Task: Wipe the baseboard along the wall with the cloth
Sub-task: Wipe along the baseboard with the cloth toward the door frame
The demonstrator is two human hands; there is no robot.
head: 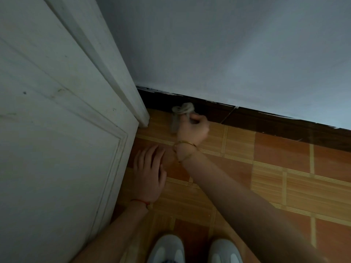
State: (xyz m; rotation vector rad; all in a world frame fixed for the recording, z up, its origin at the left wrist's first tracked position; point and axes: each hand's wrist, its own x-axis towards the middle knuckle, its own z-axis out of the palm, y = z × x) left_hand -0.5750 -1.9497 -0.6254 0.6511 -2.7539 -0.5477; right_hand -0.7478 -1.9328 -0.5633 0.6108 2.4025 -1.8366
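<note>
A dark brown baseboard (266, 121) runs along the foot of the pale wall, from the door frame at left down to the right edge. My right hand (192, 130) grips a bunched grey cloth (183, 110) and holds it against the baseboard close to the door frame; a strip of the cloth hangs onto the floor. Gold bangles circle that wrist. My left hand (149, 173) lies flat on the floor tiles with fingers spread, beside the door, holding nothing. A red string is tied around its wrist.
A white panelled door (57, 130) and its frame (121, 82) fill the left side. Orange and tan tiles (275, 177) cover the floor. The toes of two white shoes (193, 249) show at the bottom edge.
</note>
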